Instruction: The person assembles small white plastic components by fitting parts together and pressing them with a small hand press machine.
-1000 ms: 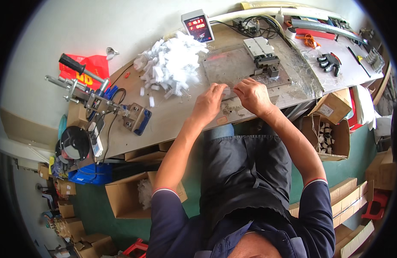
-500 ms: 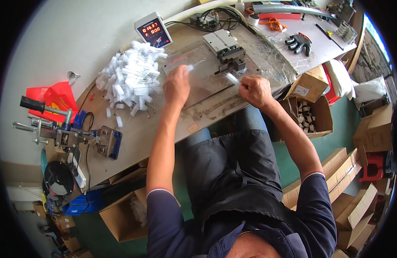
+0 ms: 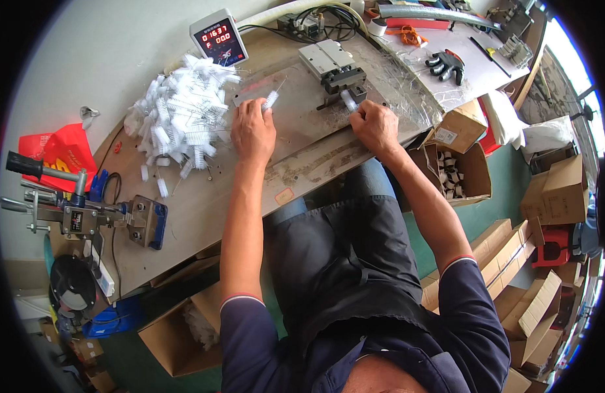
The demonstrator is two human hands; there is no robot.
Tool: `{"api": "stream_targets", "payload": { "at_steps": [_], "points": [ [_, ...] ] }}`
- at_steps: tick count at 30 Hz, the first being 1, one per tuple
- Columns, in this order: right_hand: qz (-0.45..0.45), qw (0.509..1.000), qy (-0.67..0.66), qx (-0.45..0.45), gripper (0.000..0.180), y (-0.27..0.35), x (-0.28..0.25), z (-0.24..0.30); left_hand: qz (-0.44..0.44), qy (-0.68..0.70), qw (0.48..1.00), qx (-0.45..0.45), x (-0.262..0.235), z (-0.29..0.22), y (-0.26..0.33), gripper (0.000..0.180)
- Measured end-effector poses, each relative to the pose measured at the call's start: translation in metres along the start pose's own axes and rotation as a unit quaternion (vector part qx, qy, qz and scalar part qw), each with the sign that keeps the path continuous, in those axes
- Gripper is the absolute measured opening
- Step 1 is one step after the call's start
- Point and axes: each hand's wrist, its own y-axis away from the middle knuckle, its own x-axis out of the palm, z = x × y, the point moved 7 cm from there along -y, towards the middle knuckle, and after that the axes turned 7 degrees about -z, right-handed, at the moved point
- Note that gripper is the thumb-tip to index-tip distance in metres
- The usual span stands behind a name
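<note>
My left hand (image 3: 252, 128) rests on the wooden bench (image 3: 204, 203) and holds a small white taped strip of parts (image 3: 270, 99) at its fingertips, just right of a loose pile of the same white strips (image 3: 179, 123). My right hand (image 3: 374, 124) holds another white strip (image 3: 349, 100) against the front of a small grey metal press fixture (image 3: 333, 66). A clear plastic sheet (image 3: 394, 78) covers the bench around the fixture.
A digital counter with red digits (image 3: 219, 38) stands behind the pile. A hand-lever tool (image 3: 73, 209) is clamped at the bench's left end. An open cardboard box of white parts (image 3: 454, 171) sits at my right; black gloves (image 3: 448, 64) and more boxes (image 3: 525, 308) lie beyond.
My left hand has moved from near my right hand over to the white pile and picked up a strip. My right hand has carried its strip up to the metal fixture.
</note>
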Motion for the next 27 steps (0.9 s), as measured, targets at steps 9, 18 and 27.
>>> {"api": "stream_targets", "payload": {
  "at_steps": [9,18,27],
  "points": [
    [-0.019,0.999,0.003,0.028,0.023,0.000,0.001,0.002,0.002,0.012,1.000,-0.008,-0.004,-0.001,0.001,0.021],
    [-0.020,0.999,-0.001,0.035,0.023,-0.001,0.003,0.000,-0.015,0.022,1.000,0.000,-0.005,-0.001,0.002,0.021],
    [-0.023,0.997,-0.017,0.065,0.029,-0.003,0.006,0.003,-0.059,0.032,0.997,0.040,-0.013,-0.012,0.002,0.021]
  ]
}}
